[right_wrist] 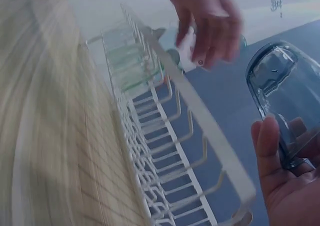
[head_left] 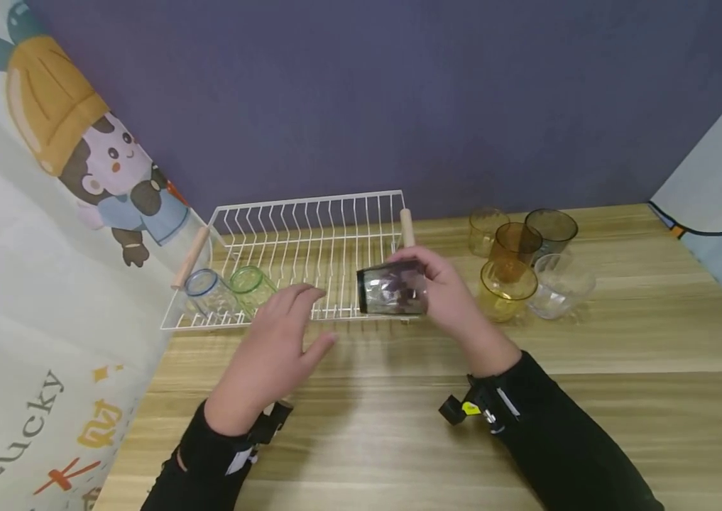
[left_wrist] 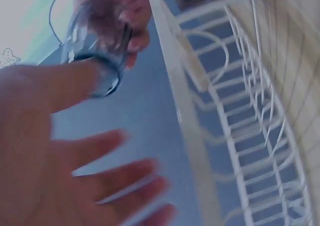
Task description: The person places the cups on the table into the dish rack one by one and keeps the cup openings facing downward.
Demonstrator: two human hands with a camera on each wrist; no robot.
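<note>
Above the right end of a white wire rack (head_left: 309, 234), my right hand (head_left: 446, 291) grips a dark grey glass cup (head_left: 392, 289), tilted on its side with its base to the left. In the right wrist view, thumb and fingers wrap the cup (right_wrist: 287, 100). To the left, my left hand (head_left: 277, 348) hovers before the rack with fingers spread and holds nothing. The left wrist view has its thumb overlapping the cup (left_wrist: 95, 40); whether they touch I cannot tell. A blue-rimmed glass (head_left: 207, 291) and a green glass (head_left: 250, 284) stand at the rack's left end.
Right of the rack, several glasses stand together on the wooden table (head_left: 654, 341): amber (head_left: 517, 245), yellow (head_left: 507, 287), clear (head_left: 559, 287) and grey (head_left: 552, 227) among them. Wooden handles (head_left: 407, 227) rise at the rack's ends. A dark blue wall (head_left: 399, 99) stands behind.
</note>
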